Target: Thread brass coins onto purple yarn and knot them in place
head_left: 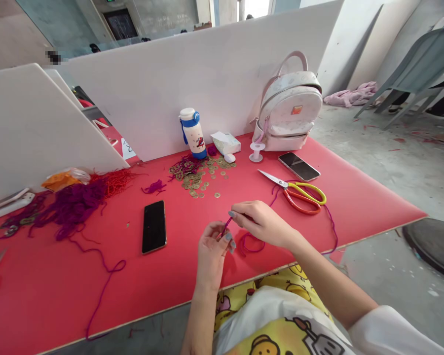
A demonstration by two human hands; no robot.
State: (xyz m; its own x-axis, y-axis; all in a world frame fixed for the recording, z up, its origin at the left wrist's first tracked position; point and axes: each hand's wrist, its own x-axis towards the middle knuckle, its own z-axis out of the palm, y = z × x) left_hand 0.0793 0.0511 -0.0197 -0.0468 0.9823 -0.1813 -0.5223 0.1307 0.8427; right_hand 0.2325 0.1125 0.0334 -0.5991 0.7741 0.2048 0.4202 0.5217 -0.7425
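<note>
My left hand and my right hand meet over the near edge of the red table. Both pinch a thin purple string stretched between their fingertips. The string loops on the table under my right wrist and trails right past the scissors. A pile of brass coins lies farther back, partly tangled in purple thread.
Scissors with red and yellow handles lie right of my hands, a black phone left, another phone behind. A bottle, tissue pack, empty spool and white backpack stand by the partition. Purple yarn heap at left.
</note>
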